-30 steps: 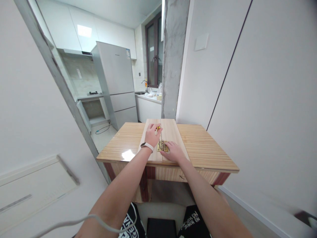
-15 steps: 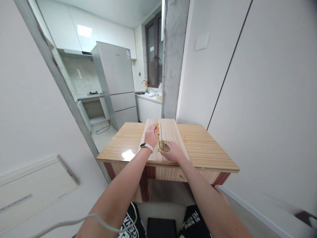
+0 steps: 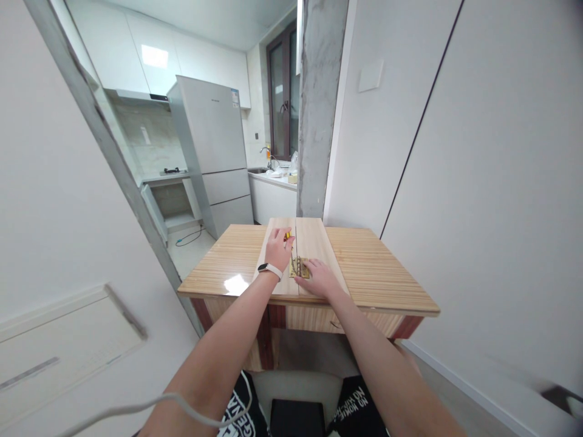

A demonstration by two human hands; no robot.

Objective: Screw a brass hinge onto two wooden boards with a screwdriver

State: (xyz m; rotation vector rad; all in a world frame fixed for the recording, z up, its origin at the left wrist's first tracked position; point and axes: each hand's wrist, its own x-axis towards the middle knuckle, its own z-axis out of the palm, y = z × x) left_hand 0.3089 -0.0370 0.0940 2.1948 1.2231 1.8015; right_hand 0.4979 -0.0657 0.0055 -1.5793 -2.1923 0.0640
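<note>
White wall [image 3: 478, 152] fills the right side, and beyond the opening on the left stands a tall silver-grey refrigerator [image 3: 223, 133] with three doors. Nearer, a wood-grain desk [image 3: 378, 273] with a glossy top spans the middle, a bright reflection on its left part. Two paler boards, a left board [image 3: 286, 289] and a right board [image 3: 316, 240], lie on it side by side, a thin dark seam running between them.

Both hands are over these boards. The right hand [image 3: 322, 280] lies low on the right board, its fingers parted from the thumb and spread at the edge of the metalwork rather than closed around it. The left hand [image 3: 276, 247], with a pale wristband [image 3: 273, 271] behind it, has its fingers and thumb closed on the yellow-and-dark handle of a screwdriver [image 3: 287, 235]. Its thin shaft points down toward the left leaf of a brass-coloured hinge [image 3: 299, 267], which lies opened flat across the seam near the front edge. Whether the tip sits in a screw is too small to tell.
</note>
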